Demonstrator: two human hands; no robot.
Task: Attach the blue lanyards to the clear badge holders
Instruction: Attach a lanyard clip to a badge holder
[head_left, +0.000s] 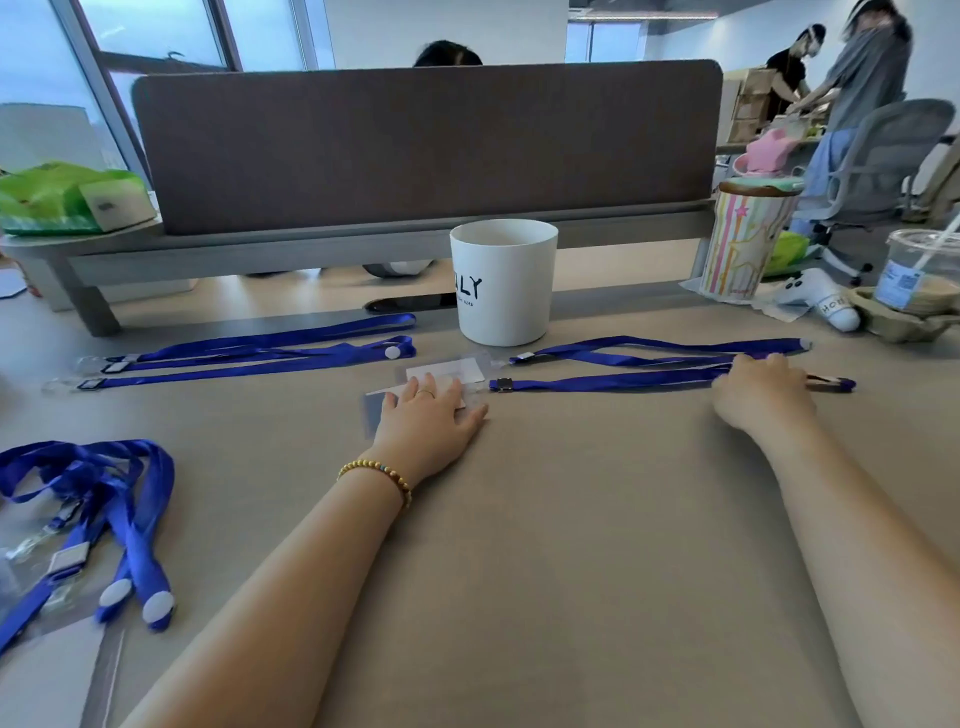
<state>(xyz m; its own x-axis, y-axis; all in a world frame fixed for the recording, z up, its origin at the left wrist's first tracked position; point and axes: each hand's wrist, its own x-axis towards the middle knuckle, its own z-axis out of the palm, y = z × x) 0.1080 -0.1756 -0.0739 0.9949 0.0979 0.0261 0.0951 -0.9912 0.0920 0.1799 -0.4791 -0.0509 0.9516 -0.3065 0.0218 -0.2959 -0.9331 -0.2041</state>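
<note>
My left hand (428, 415) lies flat, fingers spread, on a stack of clear badge holders (441, 374) in the middle of the table. Its metal clip next to the holders, a blue lanyard (613, 383) stretches right. My right hand (761, 397) presses on the far part of that lanyard; whether the fingers pinch it is hidden. A second blue lanyard (654, 349) lies just behind. More lanyards with clear holders (249, 356) lie flat at the left. A tangled bunch of lanyards (98, 499) sits at the near left.
A white cup (501, 283) stands just behind the holders. A brown desk divider (426, 145) closes the far side. At the right stand a striped tumbler (743, 239), a white plush toy (821, 304) and a plastic iced drink (919, 270). People work at the back right.
</note>
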